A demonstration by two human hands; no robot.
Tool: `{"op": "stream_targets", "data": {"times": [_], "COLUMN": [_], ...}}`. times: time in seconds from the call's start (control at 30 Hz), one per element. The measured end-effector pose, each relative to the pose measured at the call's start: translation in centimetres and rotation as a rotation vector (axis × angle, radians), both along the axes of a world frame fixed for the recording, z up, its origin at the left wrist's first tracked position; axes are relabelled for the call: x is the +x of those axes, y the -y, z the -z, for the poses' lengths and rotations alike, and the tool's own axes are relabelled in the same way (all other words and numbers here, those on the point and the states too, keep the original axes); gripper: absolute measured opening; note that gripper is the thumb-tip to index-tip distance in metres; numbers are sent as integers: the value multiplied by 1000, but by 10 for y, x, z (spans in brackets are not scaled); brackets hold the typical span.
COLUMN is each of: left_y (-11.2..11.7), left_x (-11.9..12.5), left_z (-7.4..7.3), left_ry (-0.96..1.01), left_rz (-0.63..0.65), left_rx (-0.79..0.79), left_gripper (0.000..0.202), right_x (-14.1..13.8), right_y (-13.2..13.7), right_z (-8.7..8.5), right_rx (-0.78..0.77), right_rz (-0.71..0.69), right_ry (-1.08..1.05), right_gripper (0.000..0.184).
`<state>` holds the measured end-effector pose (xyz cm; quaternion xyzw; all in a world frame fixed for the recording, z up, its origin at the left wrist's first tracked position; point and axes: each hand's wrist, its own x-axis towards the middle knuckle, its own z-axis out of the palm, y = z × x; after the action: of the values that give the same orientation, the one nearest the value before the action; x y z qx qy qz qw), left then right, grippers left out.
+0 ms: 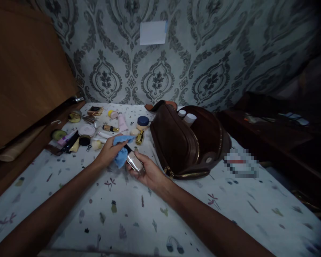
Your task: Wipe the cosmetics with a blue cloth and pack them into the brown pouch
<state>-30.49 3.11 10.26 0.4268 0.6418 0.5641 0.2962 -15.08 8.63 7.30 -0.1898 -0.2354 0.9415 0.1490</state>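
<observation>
My right hand (147, 171) is closed round a small glass bottle (135, 162) of pale liquid with a dark cap, held over the bed. My left hand (109, 151) pinches a blue cloth (121, 151) and presses it against the bottle's cap end. Both hands meet just left of an open brown leather bag (182, 146).
The bag holds two white-capped containers (187, 117). Scattered cosmetics lie at the back left: a blue-lidded jar (142, 122), a small gold bottle (139, 138), a pink tube (121, 123), compacts and pencils. A wooden headboard (24, 71) rises at left. A dark side table (270, 132) stands at right.
</observation>
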Motion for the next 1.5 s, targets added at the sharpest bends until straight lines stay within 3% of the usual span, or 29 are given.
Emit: {"op": "stream_targets", "data": {"times": [0.17, 0.3, 0.37, 0.5, 0.7, 0.83, 1.0, 1.13, 1.23, 1.37, 1.5], "left_y": [8, 15, 16, 14, 9, 5, 3, 5, 7, 10, 12], "left_x": [7, 17, 21, 23, 4, -9, -5, -2, 0, 7, 10], "left_z": [-5, -1, 3, 7, -2, -7, -8, 1, 9, 9, -1], "left_ry": [-518, -962, -1067, -963, -681, -524, -395, -437, -612, -813, -814], "left_rz": [-161, -105, -70, -91, -118, -168, -215, -81, -24, -44, -97], "left_rx": [55, -9, -20, 80, 229, 201, 88, 120, 172, 197, 172], "left_gripper": [52, 60, 54, 41, 35, 21, 32, 43, 53, 47, 33], "right_x": [0, -1, -2, -2, 1, 2, 1, 0, -2, -3, -2], "right_y": [-2, -3, -3, -5, -7, -6, -6, -9, -11, -8, -4], "right_z": [-3, -7, -7, -4, -7, -9, -5, -4, -3, 0, 1], "right_rx": [-131, -186, -191, -181, -203, -186, -149, -148, -146, -68, 20], "right_rz": [34, 137, 183, 181, 184, 181, 168, 193, 214, 250, 283], "right_ry": [6, -24, -41, -24, 23, -2, -28, -34, -14, -46, -52], "right_gripper": [18, 17, 18, 14, 22, 22, 19, 26, 24, 6, 16]}}
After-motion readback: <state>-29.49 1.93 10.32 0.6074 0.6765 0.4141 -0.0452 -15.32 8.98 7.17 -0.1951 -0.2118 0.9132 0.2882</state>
